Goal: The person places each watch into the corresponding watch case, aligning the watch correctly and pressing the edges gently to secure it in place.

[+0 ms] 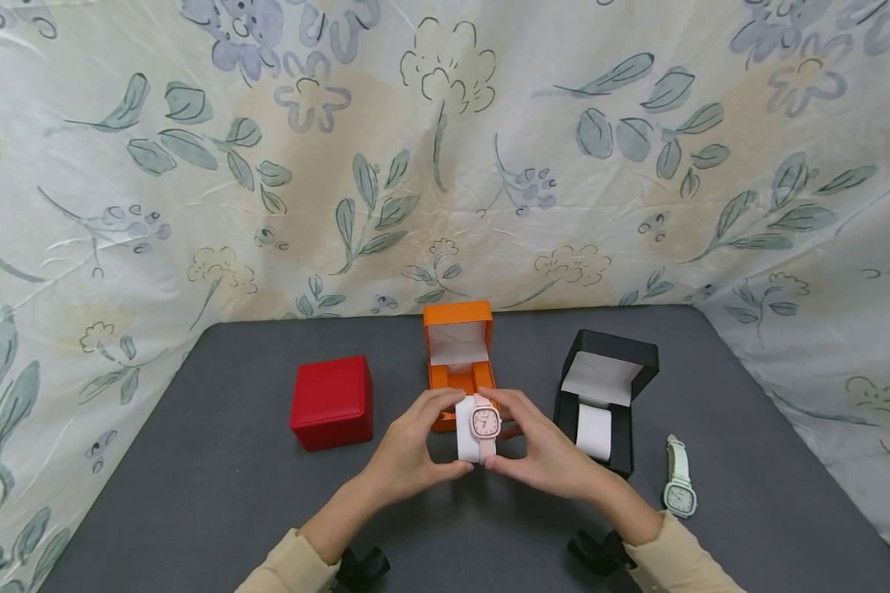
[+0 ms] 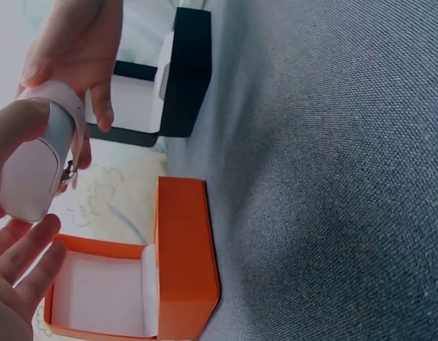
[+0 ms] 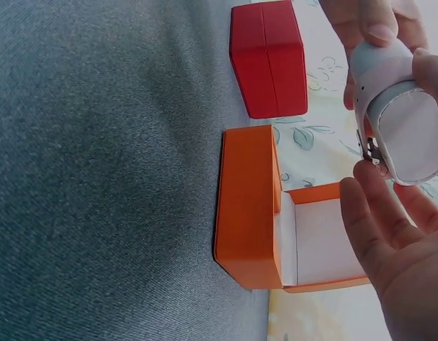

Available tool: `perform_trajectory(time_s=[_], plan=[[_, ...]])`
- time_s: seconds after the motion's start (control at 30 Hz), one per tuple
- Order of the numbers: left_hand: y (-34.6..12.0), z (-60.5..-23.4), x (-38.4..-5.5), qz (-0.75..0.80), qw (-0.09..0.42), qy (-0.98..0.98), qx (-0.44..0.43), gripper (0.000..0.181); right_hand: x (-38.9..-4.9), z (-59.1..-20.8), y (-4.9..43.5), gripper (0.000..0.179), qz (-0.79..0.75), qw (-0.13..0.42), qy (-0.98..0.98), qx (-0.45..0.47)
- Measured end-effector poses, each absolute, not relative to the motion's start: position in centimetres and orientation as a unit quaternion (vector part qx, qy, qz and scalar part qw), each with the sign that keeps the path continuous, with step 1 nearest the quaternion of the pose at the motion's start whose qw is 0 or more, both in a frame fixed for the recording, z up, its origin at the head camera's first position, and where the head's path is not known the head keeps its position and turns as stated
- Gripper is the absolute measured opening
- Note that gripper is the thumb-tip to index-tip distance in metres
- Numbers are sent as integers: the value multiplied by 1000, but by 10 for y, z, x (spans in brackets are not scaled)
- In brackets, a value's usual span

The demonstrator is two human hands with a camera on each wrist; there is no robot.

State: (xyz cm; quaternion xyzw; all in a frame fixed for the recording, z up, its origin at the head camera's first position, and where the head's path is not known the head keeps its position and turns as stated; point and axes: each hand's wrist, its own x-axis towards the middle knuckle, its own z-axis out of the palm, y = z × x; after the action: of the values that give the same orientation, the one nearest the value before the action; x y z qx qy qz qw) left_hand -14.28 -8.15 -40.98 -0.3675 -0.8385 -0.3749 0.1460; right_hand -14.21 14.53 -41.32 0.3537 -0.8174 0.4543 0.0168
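The pink watch (image 1: 485,422) already wraps the white cushion (image 1: 466,428), though whether its buckle is fastened cannot be told; the cushion seems yet to be boxed. The left hand (image 1: 411,449) and right hand (image 1: 545,457) share a narrow grip, pinching the cushion's ends in front of the open orange box (image 1: 457,313). The pale green watch (image 1: 680,486) lies loose beside the open black box (image 1: 621,354), so that pairing looks undone; the red box (image 1: 331,403) is closed. The black box crowds the right hand's side; more desk (image 1: 215,461) spreads left of the red box.
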Motion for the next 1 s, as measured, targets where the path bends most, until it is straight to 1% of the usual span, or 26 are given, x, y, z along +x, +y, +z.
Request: perform_trajectory(time_s=[0.33,0.7,1.0], plan=[[-81,-411,-143,-382,140,-838,-363,79,-143,-413,143,78,451,17,-821,350],[-78,-412,-143,-378,150,-834,-372,82,-144,-413,141,77,448,24,-818,360],[-77,-410,-142,-372,154,-837,-371,79,-142,-412,139,75,451,17,-822,349]])
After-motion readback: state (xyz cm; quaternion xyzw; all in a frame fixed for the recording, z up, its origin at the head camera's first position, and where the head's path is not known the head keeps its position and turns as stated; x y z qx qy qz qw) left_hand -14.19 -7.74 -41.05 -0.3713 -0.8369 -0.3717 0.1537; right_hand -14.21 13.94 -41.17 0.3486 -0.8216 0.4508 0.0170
